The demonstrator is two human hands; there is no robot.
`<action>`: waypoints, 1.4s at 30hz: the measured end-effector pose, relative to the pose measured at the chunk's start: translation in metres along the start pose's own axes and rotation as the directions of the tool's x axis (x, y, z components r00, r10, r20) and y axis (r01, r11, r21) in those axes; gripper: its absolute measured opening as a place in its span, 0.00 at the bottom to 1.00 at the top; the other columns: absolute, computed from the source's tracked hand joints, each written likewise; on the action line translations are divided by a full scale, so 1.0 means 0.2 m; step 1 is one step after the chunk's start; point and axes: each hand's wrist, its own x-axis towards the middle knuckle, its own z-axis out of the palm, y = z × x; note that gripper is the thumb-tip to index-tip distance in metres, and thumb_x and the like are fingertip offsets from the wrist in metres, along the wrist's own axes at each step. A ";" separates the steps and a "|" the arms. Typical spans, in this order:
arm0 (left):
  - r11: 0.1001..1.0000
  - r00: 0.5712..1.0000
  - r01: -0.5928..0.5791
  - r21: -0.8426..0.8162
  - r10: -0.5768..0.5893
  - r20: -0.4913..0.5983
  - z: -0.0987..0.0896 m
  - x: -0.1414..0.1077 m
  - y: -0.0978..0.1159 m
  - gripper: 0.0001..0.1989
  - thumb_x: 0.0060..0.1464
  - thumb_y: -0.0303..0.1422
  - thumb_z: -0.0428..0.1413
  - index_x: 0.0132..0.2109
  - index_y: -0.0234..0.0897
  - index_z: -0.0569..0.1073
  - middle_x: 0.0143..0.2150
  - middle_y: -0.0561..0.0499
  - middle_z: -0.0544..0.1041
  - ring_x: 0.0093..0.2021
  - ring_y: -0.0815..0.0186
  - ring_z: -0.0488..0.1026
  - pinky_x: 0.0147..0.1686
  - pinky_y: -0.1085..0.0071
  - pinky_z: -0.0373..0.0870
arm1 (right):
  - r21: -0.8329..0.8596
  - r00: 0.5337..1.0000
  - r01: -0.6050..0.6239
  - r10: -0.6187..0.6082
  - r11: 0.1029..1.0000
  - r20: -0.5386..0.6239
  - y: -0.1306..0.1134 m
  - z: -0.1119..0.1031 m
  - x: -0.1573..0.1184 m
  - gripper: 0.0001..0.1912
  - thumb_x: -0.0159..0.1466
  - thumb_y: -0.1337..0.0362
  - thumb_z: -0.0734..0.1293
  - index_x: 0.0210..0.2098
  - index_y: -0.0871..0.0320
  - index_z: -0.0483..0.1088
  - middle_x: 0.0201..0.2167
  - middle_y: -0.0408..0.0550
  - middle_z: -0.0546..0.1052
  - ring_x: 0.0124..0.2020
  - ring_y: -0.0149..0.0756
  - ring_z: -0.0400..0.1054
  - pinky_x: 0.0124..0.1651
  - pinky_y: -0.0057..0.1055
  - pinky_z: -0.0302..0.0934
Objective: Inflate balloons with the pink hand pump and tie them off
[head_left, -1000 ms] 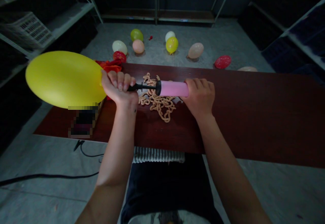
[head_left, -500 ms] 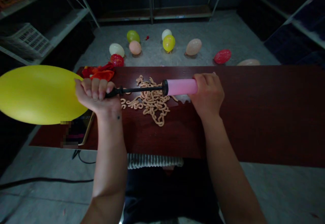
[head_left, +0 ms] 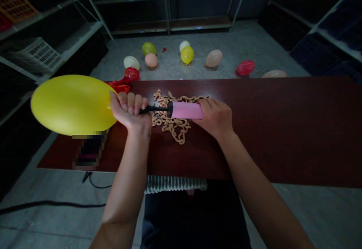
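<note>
A pink hand pump (head_left: 186, 110) with a black rod lies level between my hands, above the dark red table. My left hand (head_left: 130, 109) is closed around the black end of the pump, right at the neck of a large inflated yellow balloon (head_left: 73, 105). The pump's pink barrel ends inside my right hand (head_left: 216, 118), whose fingers wrap round it. Only a short length of rod shows between left hand and barrel. Beneath the pump, a heap of tan twisted balloons (head_left: 178, 130) rests on the table.
Red and orange uninflated balloons (head_left: 121, 86) lie at the table's (head_left: 283, 128) back left. A blurred-out phone-like object (head_left: 92, 149) is near the left edge. Several inflated balloons sit on the floor behind, before metal shelves (head_left: 200, 23). A white basket (head_left: 46, 53) stands on the left shelf.
My hands have come closer together, and less of the black rod shows. The yellow balloon and my left hand have shifted right in view; my right hand has moved left.
</note>
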 end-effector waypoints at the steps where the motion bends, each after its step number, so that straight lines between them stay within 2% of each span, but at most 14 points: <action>1: 1.000 1.000 0.021 0.007 -0.021 0.016 0.00 -0.01 -0.02 0.30 0.72 0.38 0.43 0.21 0.37 0.42 0.15 0.58 0.41 0.14 0.73 0.39 0.18 0.70 0.43 | 0.011 1.000 0.018 -0.018 1.000 -0.009 -0.02 0.01 0.00 0.13 0.60 0.56 0.67 0.39 0.60 0.73 0.36 0.53 0.79 0.37 0.44 0.71 0.37 0.35 0.56; 3: 0.998 0.998 0.057 0.000 -0.057 0.010 0.01 -0.02 -0.04 0.31 0.71 0.40 0.45 0.21 0.37 0.42 0.15 0.59 0.41 0.14 0.73 0.39 0.17 0.70 0.43 | 0.027 0.999 0.047 -0.046 0.999 -0.029 -0.05 0.03 0.00 0.16 0.59 0.54 0.68 0.39 0.60 0.73 0.35 0.54 0.80 0.35 0.44 0.72 0.35 0.35 0.56; 6: 0.993 0.994 0.103 -0.064 -0.105 -0.034 0.02 -0.02 -0.06 0.30 0.73 0.40 0.40 0.21 0.38 0.43 0.15 0.59 0.39 0.13 0.72 0.38 0.16 0.71 0.43 | 0.038 0.998 0.056 -0.055 0.998 -0.025 -0.08 0.04 0.00 0.18 0.58 0.52 0.69 0.39 0.61 0.74 0.34 0.54 0.81 0.34 0.43 0.73 0.34 0.35 0.56; 9: 0.985 0.989 0.129 -0.114 -0.135 -0.054 0.02 -0.02 -0.06 0.30 0.73 0.40 0.40 0.20 0.38 0.43 0.15 0.59 0.40 0.13 0.72 0.39 0.15 0.72 0.44 | 0.026 0.999 0.049 -0.048 0.998 -0.022 -0.08 0.04 0.00 0.19 0.58 0.52 0.69 0.39 0.62 0.74 0.34 0.54 0.81 0.33 0.43 0.73 0.34 0.34 0.56; 13: 0.977 0.987 0.138 -0.165 -0.150 -0.062 0.00 0.00 -0.05 0.31 0.73 0.39 0.39 0.20 0.38 0.44 0.14 0.59 0.40 0.13 0.73 0.39 0.14 0.73 0.45 | 0.007 0.999 0.033 -0.033 0.999 -0.017 -0.08 0.04 0.01 0.15 0.61 0.55 0.67 0.40 0.61 0.74 0.34 0.53 0.81 0.35 0.43 0.73 0.35 0.34 0.56; 16: 0.972 0.984 0.146 -0.185 -0.161 -0.073 -0.01 0.01 -0.03 0.31 0.73 0.41 0.40 0.20 0.38 0.45 0.14 0.59 0.41 0.13 0.73 0.40 0.14 0.73 0.45 | -0.015 0.999 0.035 -0.036 0.999 -0.023 -0.09 0.04 0.02 0.14 0.63 0.58 0.65 0.44 0.60 0.74 0.37 0.53 0.80 0.38 0.42 0.72 0.37 0.34 0.55; 20: 0.970 0.981 0.142 -0.196 -0.164 -0.105 0.00 0.01 -0.01 0.30 0.73 0.40 0.39 0.20 0.38 0.43 0.14 0.59 0.41 0.13 0.74 0.40 0.15 0.73 0.45 | -0.076 0.997 0.054 -0.057 0.996 -0.044 -0.08 0.02 0.03 0.14 0.66 0.57 0.64 0.45 0.58 0.73 0.37 0.52 0.80 0.38 0.43 0.69 0.39 0.35 0.53; 26: 0.976 0.979 0.103 -0.193 -0.135 -0.156 -0.01 0.03 0.04 0.28 0.73 0.36 0.37 0.21 0.37 0.42 0.14 0.58 0.41 0.12 0.74 0.40 0.15 0.73 0.45 | -0.168 0.998 0.030 -0.039 0.985 -0.047 -0.02 0.01 0.02 0.13 0.67 0.57 0.64 0.46 0.57 0.72 0.37 0.51 0.79 0.39 0.44 0.67 0.42 0.38 0.52; 31: 0.988 0.983 0.047 -0.148 -0.072 -0.170 -0.03 0.04 0.08 0.27 0.73 0.34 0.38 0.22 0.37 0.44 0.14 0.58 0.44 0.12 0.75 0.42 0.16 0.73 0.46 | -0.180 0.998 -0.028 0.018 0.983 -0.057 0.05 0.01 0.01 0.12 0.66 0.58 0.66 0.45 0.56 0.71 0.39 0.51 0.79 0.41 0.46 0.67 0.45 0.39 0.52; 38: 0.993 0.994 0.012 -0.121 -0.025 -0.107 -0.07 0.07 0.14 0.28 0.73 0.33 0.33 0.21 0.36 0.42 0.13 0.59 0.42 0.11 0.77 0.42 0.17 0.73 0.46 | -0.133 0.983 -0.182 0.179 0.974 -0.030 0.16 -0.03 -0.01 0.14 0.63 0.64 0.66 0.49 0.56 0.71 0.46 0.53 0.78 0.48 0.49 0.66 0.48 0.42 0.55; 42: 0.989 0.996 0.023 -0.149 -0.036 -0.087 -0.08 0.07 0.16 0.28 0.73 0.33 0.29 0.21 0.36 0.43 0.13 0.59 0.43 0.10 0.78 0.46 0.17 0.74 0.46 | -0.078 0.977 -0.213 0.212 0.974 -0.021 0.19 -0.03 -0.01 0.17 0.62 0.67 0.66 0.51 0.57 0.70 0.49 0.55 0.76 0.51 0.50 0.65 0.51 0.42 0.57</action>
